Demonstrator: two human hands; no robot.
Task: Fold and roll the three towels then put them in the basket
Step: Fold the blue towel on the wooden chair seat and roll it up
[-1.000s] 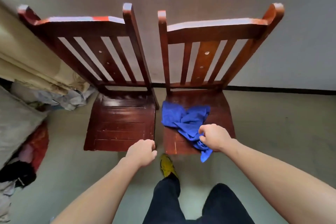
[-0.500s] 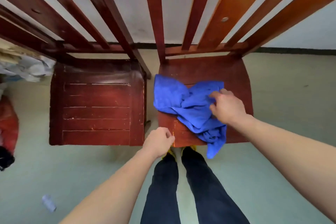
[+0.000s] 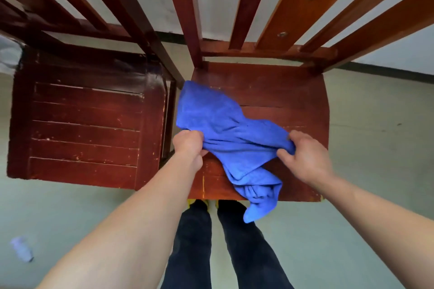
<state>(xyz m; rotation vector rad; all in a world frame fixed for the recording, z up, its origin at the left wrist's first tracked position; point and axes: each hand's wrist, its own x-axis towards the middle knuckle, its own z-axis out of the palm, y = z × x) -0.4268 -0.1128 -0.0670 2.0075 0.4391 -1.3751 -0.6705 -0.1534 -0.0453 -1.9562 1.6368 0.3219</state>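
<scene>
A crumpled blue towel (image 3: 225, 134) lies on the seat of the right wooden chair (image 3: 281, 91), one end hanging over the seat's front edge. My left hand (image 3: 189, 145) pinches the towel's left edge, fingers closed on the cloth. My right hand (image 3: 305, 155) grips the towel's right edge with thumb and fingers. The cloth is bunched between both hands. No basket and no other towels are in view.
A second, darker wooden chair (image 3: 87, 129) stands close on the left, its seat bare. Both chair backs rise toward the wall. My legs (image 3: 223, 241) stand at the right chair's front edge. A small pale scrap (image 3: 22, 248) lies on the floor at the lower left.
I have leaned in closer over the chairs. My left hand moved up from the seat's front edge and took the towel's left side; my right hand shifted to its right edge.
</scene>
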